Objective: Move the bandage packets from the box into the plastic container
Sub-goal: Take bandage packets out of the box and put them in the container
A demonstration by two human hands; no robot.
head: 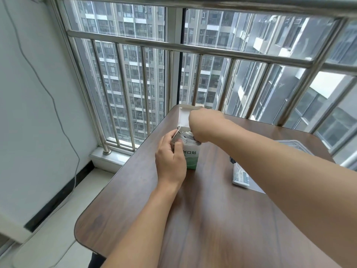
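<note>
Head view: left hand (170,161) grips box (190,157) reading "创口贴"; right hand (199,124) grip unclear.

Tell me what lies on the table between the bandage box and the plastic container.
Nothing visible on the bare table between the box and the plastic container. The right hand reaches into the open box top among the bandage packets; its forearm hides most of the container. The left hand holds the box.
</note>
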